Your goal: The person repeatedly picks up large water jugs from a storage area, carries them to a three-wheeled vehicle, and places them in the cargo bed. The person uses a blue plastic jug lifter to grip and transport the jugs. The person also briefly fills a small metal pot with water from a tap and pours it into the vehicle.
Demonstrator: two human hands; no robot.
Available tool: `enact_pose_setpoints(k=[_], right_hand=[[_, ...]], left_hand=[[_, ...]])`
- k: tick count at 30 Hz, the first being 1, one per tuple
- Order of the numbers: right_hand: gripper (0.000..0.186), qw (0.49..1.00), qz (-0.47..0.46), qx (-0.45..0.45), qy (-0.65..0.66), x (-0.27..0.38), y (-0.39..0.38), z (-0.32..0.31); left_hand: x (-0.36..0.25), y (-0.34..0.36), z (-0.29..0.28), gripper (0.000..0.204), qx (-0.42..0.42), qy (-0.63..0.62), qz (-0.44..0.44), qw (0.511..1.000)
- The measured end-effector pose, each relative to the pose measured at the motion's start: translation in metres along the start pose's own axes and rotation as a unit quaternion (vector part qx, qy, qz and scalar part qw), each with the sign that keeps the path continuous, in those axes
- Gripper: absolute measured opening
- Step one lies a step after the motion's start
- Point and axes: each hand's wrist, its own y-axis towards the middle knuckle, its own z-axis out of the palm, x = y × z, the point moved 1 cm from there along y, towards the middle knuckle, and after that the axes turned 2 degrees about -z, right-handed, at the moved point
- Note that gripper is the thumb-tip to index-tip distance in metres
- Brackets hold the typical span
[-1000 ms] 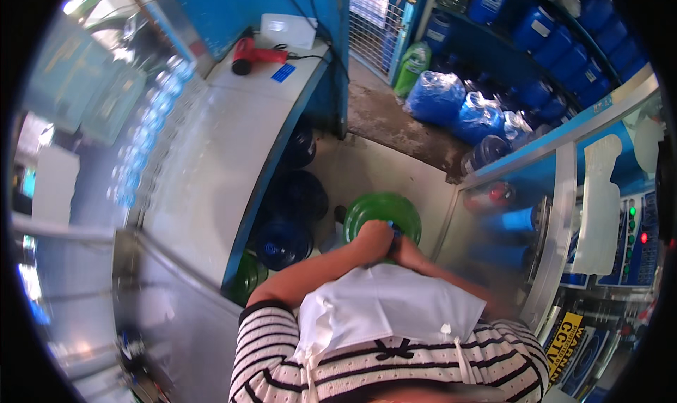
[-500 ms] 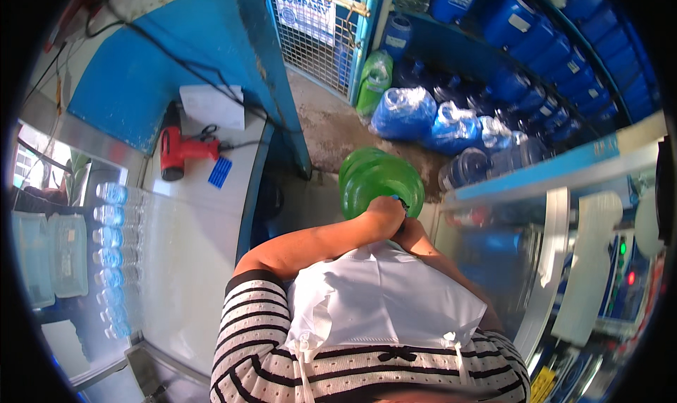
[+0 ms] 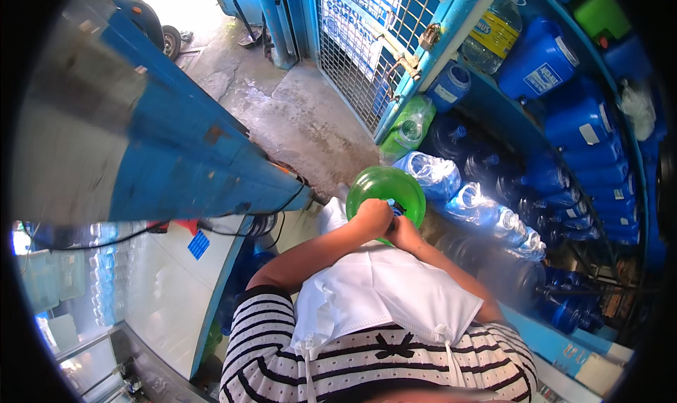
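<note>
Left hand [image 3: 373, 217] and right hand [image 3: 404, 232] grip the green water jug [image 3: 368, 186] at its six o'clock, probably sharing its weight.

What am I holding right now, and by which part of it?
A green jug, apparently by its neck: your left hand and right hand come together over it, hiding the exact grip.
</note>
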Motion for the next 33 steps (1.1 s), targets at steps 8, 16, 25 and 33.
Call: enact_pose_setpoints(k=[8,16,25,33], right_hand=[[0.029,0.986,-0.070,0.089,-0.126,0.027,0.168,-0.061],[0.014,0.989,-0.129,0.077,0.011,0.110,0.277,-0.113],[0.022,0.973,-0.142,0.140,-0.113,0.176,0.481,-0.118],[0.028,0.962,-0.133,0.206,-0.123,0.265,0.633,-0.084]], left_hand=[[0.112,0.089,-0.034,0.013,-0.116,-0.048,-0.064,0.990],[0.191,0.162,-0.129,0.011,-0.109,0.001,-0.195,0.975],[0.355,0.227,-0.192,0.014,0.024,-0.016,-0.257,0.966],[0.525,0.234,-0.229,0.009,-0.032,-0.038,-0.306,0.951]])
